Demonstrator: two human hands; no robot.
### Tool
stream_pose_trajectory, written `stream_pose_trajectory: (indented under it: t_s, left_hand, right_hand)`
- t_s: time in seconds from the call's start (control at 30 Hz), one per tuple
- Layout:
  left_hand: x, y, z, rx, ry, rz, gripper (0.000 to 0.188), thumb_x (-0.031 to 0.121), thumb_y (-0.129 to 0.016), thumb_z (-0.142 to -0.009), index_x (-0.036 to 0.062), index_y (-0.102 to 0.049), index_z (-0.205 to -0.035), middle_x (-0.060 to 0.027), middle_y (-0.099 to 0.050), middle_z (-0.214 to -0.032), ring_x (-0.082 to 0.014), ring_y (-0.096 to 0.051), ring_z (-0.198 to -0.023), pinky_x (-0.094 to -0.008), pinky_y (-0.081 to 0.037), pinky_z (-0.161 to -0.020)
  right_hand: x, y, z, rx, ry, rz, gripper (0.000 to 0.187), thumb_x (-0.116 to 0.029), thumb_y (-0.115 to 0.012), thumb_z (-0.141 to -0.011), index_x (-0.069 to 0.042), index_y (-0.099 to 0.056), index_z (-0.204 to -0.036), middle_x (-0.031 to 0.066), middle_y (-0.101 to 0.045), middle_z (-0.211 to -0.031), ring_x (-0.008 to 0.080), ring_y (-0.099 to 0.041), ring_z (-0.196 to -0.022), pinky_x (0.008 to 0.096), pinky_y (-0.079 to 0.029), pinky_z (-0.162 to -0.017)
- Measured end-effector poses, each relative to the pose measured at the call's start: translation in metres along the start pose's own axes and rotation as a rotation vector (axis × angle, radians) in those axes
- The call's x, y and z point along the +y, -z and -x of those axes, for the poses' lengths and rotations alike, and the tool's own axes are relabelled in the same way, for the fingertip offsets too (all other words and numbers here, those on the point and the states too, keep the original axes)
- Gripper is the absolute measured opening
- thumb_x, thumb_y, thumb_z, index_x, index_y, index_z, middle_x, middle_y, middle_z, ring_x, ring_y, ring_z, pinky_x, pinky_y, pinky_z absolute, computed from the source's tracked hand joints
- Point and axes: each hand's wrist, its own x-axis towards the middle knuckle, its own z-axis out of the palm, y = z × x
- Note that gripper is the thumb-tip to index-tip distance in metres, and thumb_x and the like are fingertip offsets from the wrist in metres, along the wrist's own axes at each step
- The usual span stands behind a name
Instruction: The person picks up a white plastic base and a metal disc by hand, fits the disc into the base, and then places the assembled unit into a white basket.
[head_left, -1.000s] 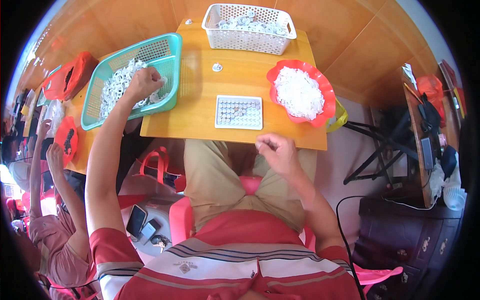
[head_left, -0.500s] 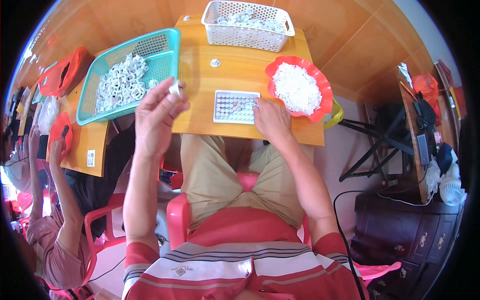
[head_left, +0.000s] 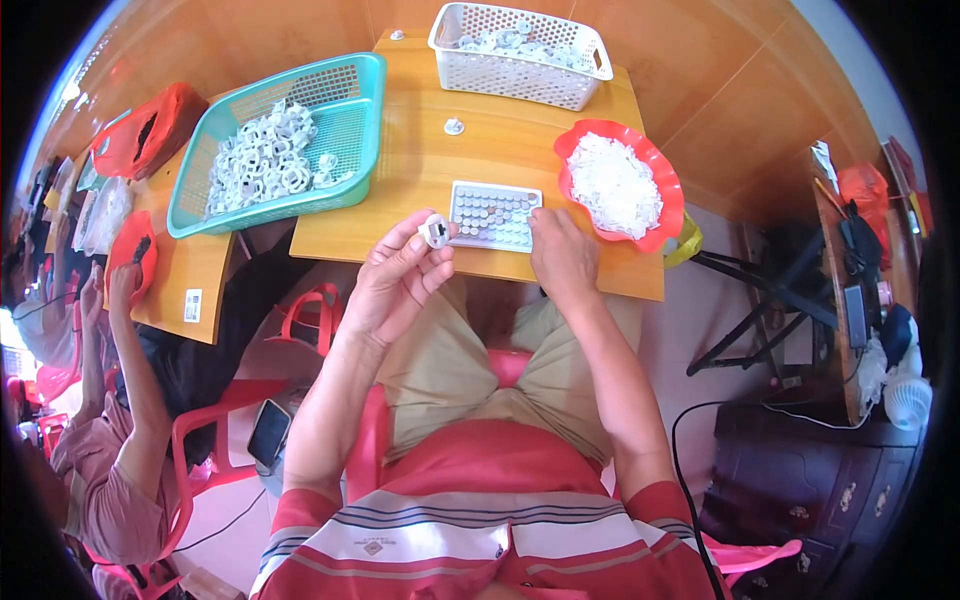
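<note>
"Thumb and fingertips of my left hand (head_left: pixel 405 268) pinched a small white part (head_left: pixel 436 231) just left of the frame's centre. It showed a dark opening, and my other fingers on that side curled loosely."

"What did the other side look like?"

"My right hand (head_left: pixel 565 258) was right of centre, fingers bent in at the right edge of a white tray (head_left: pixel 500 185). I couldn't tell whether they gripped anything, as the fingertips were mostly hidden. That hand also covered the tray's lower right corner; round grey discs (head_left: pixel 483 213) sat in it."

"And what crowded you?"

"Plenty. A teal basket (head_left: pixel 372 140) heaped with white rings (head_left: pixel 260 155) took up the upper left. A red scalloped dish (head_left: pixel 672 200) of thin white slips (head_left: pixel 612 185) stood near the tray, to its right. A white basket (head_left: pixel 510 80) with more pale pieces was at the top, and one loose white piece (head_left: pixel 454 126) lay on the table (head_left: pixel 410 110) between it and the tray."

"What was farther out?"

"A yellow bag (head_left: pixel 688 240) showed past the red dish. At far left, another person's hand (head_left: pixel 124 284) was at a smaller red dish (head_left: pixel 125 240) of dark bits. A dark cabinet (head_left: pixel 780 480) filled the lower right."
</note>
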Motion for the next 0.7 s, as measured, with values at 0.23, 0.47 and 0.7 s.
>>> stream_pose_trajectory:
  t_s: [0.23,0.47,0.7]
  left_hand:
    - [-0.007,0.002,0.002,-0.057,0.051,0.143,0.037,0.004,-0.055,-0.095,0.0014,-0.050,-0.132,-0.0248,-0.055,-0.128,-0.0265,-0.064,-0.103,-0.0342,-0.056,-0.090]
    - [-0.012,-0.004,0.006,-0.035,0.081,0.147,0.040,0.005,-0.056,-0.094,-0.0057,-0.047,-0.131,-0.0299,-0.052,-0.129,-0.0300,-0.063,-0.106,-0.0343,-0.055,-0.095]
    - [-0.016,-0.005,0.007,0.000,0.121,0.082,0.036,0.007,-0.054,-0.097,-0.0034,-0.049,-0.131,-0.0242,-0.058,-0.124,-0.0213,-0.066,-0.098,-0.0302,-0.057,-0.090]
  right_hand:
    - [-0.001,0.000,0.011,0.234,0.161,-0.424,0.010,-0.006,-0.059,-0.089,0.000,-0.060,-0.096,0.0183,-0.062,-0.086,0.0381,-0.061,-0.079,0.0457,-0.048,-0.068]
    - [-0.006,0.006,0.013,0.251,0.073,-0.577,0.009,-0.002,-0.062,-0.086,0.002,-0.062,-0.093,0.0175,-0.063,-0.083,0.0330,-0.063,-0.074,0.0383,-0.050,-0.065]
    - [-0.009,0.012,0.015,0.163,0.047,-0.727,0.016,-0.002,-0.065,-0.087,0.005,-0.064,-0.101,0.0100,-0.066,-0.084,0.0146,-0.065,-0.073,0.0264,-0.052,-0.064]
